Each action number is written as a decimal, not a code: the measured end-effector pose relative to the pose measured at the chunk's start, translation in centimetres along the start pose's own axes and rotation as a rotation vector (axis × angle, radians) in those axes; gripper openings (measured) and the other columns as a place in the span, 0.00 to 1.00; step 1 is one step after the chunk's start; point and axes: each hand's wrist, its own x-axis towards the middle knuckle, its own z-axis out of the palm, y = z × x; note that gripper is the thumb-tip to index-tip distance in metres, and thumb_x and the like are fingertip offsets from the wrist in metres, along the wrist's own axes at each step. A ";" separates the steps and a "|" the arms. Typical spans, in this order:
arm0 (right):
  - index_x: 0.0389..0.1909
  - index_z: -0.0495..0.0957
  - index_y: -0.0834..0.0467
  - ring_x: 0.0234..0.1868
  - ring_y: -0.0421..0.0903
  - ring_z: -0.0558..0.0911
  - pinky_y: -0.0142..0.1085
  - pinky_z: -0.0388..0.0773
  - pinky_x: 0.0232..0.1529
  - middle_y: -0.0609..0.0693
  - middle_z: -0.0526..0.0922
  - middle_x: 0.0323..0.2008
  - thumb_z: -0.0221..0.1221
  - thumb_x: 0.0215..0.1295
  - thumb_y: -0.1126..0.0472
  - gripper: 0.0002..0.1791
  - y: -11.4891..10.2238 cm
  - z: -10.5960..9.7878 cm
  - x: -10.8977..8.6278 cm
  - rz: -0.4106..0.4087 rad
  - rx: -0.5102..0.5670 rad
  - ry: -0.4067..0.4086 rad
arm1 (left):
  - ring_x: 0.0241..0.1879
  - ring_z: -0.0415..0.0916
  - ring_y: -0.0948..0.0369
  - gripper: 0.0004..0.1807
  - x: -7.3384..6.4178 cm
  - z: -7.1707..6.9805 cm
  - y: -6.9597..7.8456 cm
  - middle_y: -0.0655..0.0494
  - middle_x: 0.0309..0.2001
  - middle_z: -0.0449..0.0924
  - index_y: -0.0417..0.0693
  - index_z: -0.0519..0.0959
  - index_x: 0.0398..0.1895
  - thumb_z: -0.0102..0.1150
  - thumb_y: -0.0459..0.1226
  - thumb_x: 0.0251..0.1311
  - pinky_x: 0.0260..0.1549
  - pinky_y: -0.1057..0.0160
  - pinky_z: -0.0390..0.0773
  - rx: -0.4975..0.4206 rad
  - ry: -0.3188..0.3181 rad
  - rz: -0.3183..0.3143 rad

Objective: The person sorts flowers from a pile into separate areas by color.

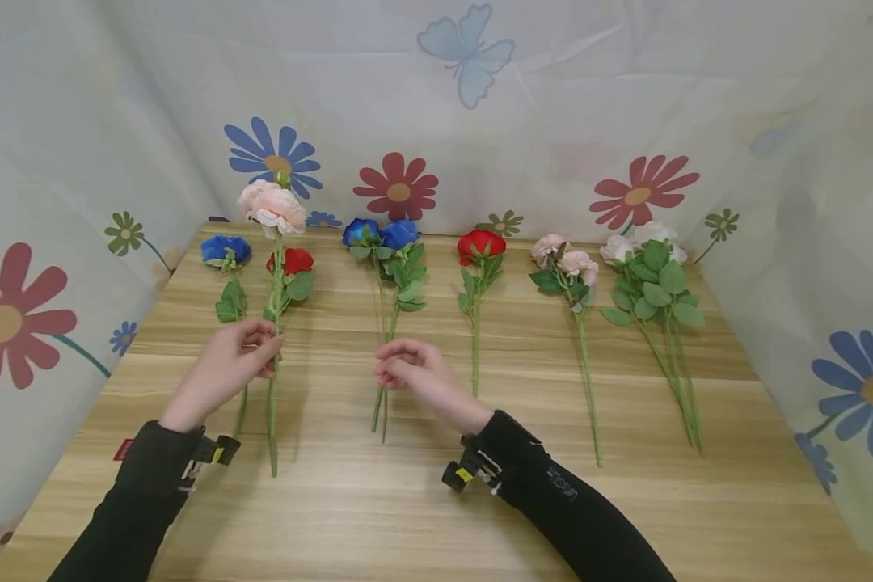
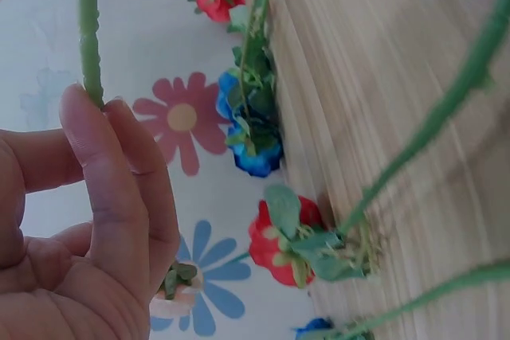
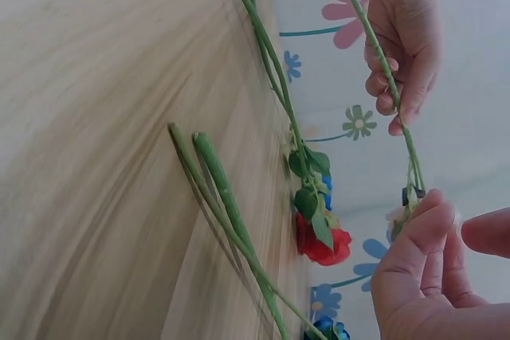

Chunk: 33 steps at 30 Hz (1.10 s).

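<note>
My left hand (image 1: 221,368) pinches the green stem of a pale pink artificial flower (image 1: 272,208), raised upright above the table. In the left wrist view the thumb and fingertips meet on that stem (image 2: 89,29). Beneath it on the table lie a red rose (image 1: 297,260) and a blue flower (image 1: 226,249). My right hand (image 1: 429,376) hovers over the stems of two blue flowers (image 1: 400,234). Its fingers bend loosely, and the right wrist view shows a gap between thumb and fingers (image 3: 414,248) with nothing in it.
Farther right on the wooden table (image 1: 524,517) lie a red rose (image 1: 482,245), pale pink flowers (image 1: 578,263) and white flowers (image 1: 655,234) with broad leaves. A white cloth (image 1: 567,97) printed with flowers and a butterfly hangs behind and at both sides.
</note>
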 end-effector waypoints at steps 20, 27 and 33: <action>0.53 0.67 0.71 0.42 0.50 0.79 0.55 0.72 0.55 0.68 0.76 0.45 0.48 0.69 0.66 0.16 -0.2 -3.6 -3.0 0.043 -0.075 0.022 | 0.35 0.78 0.45 0.16 5.1 6.9 5.3 0.37 0.42 0.74 0.33 0.70 0.50 0.52 0.38 0.68 0.36 0.49 0.81 -0.250 -0.109 0.109; 0.55 0.66 0.71 0.44 0.53 0.79 0.53 0.73 0.54 0.66 0.76 0.45 0.48 0.69 0.64 0.19 -0.1 -4.5 -3.7 0.063 -0.111 0.005 | 0.39 0.77 0.42 0.15 6.2 8.6 6.2 0.43 0.39 0.78 0.35 0.74 0.46 0.55 0.40 0.66 0.40 0.46 0.79 -0.252 -0.120 0.130; 0.58 0.65 0.71 0.49 0.58 0.78 0.50 0.73 0.55 0.69 0.74 0.49 0.47 0.70 0.64 0.20 0.0 -4.7 -3.8 0.066 -0.096 -0.031 | 0.41 0.77 0.47 0.14 6.8 9.9 6.6 0.46 0.40 0.80 0.38 0.77 0.45 0.55 0.41 0.66 0.38 0.53 0.77 -0.197 -0.119 0.199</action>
